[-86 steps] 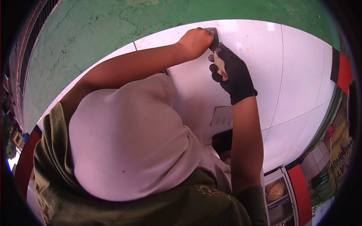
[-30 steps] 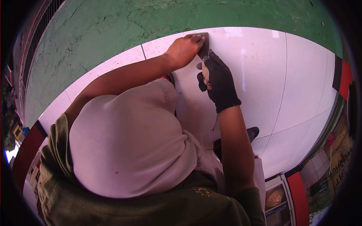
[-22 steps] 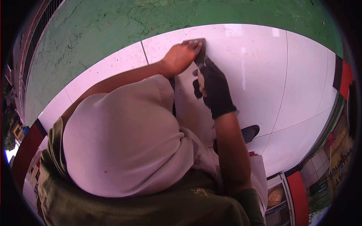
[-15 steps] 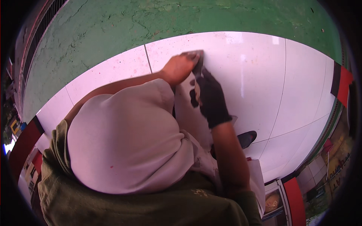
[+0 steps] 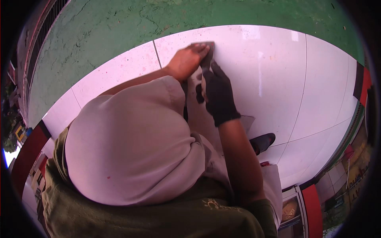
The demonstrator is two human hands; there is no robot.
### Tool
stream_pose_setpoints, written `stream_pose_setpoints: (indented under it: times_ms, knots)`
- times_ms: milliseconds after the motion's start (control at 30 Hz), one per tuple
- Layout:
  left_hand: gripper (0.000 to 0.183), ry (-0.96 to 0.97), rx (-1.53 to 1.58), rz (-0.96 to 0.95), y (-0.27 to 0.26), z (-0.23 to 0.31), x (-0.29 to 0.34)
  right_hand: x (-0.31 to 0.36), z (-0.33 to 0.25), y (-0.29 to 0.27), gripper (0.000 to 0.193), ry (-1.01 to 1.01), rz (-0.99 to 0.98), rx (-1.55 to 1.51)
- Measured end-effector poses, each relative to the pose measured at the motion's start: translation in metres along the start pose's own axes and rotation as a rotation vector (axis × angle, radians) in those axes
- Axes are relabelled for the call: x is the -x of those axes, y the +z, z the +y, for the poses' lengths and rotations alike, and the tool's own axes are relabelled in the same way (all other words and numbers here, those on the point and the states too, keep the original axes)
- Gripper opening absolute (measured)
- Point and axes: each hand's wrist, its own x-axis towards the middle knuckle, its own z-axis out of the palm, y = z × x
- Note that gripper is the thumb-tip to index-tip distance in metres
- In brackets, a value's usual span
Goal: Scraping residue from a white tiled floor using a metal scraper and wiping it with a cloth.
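Observation:
A flat, wide-bladed scraper (image 5: 208,56) lies against the white tiles (image 5: 246,71), its straight front edge pointing away from me. My right hand (image 5: 219,94), in a black glove, is closed around the handle, which is mostly hidden by the fingers. My bare left hand (image 5: 185,62) reaches in from the left, its fingertips pressed together on the blade's upper side near the front edge. Small reddish specks and smudges dot the tiles around the blade.
Beyond the tiles' curved far edge lies a worn, cracked green surface (image 5: 178,18). A dark shoe (image 5: 264,142) shows to the right of my forearm. Red and black borders (image 5: 362,87) flank the tiles, and a white-framed case (image 5: 293,212) stands at lower right.
Both hands and the scraper have shifted slightly forward, nearer the green surface. The view has tilted a little too. Both hands keep their hold.

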Motion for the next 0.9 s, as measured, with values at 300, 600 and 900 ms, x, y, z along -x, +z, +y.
stream_pose_setpoints:
  times_ms: [300,600,900]
  knots:
    - [0.042,-0.007,0.032,-0.035,-0.003,-0.011,0.006,0.0,0.001,0.015,0.02,-0.053,-0.009,0.004]
    - [0.056,-0.096,0.049,0.019,-0.002,-0.022,0.017,-0.008,-0.011,0.023,0.01,0.174,-0.008,-0.006]
    - [0.052,-0.142,0.091,-0.02,-0.024,-0.029,0.005,-0.041,0.0,0.024,0.005,-0.385,-0.11,0.602]
